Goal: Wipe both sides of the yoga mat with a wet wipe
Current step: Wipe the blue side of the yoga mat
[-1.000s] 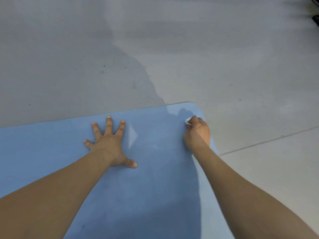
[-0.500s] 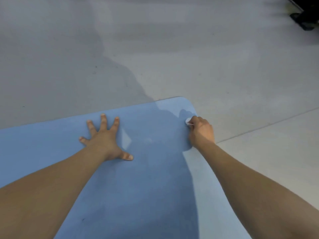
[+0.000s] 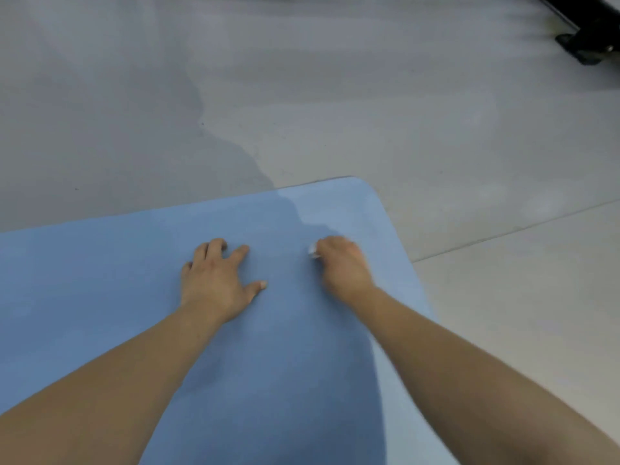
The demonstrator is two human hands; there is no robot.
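The flat light-blue foam yoga mat (image 3: 100, 297) lies spread on the pale grey floor (image 3: 436, 129), its rounded far corner in view. The left hand (image 3: 218, 280) rests palm-down on it, fingers loosely bent, holding nothing, probably to pin the mat against sliding. The right hand (image 3: 342, 263) is curled around a small white wet wipe (image 3: 312, 251) (only a sliver shows), pressing it to the mat near that corner.
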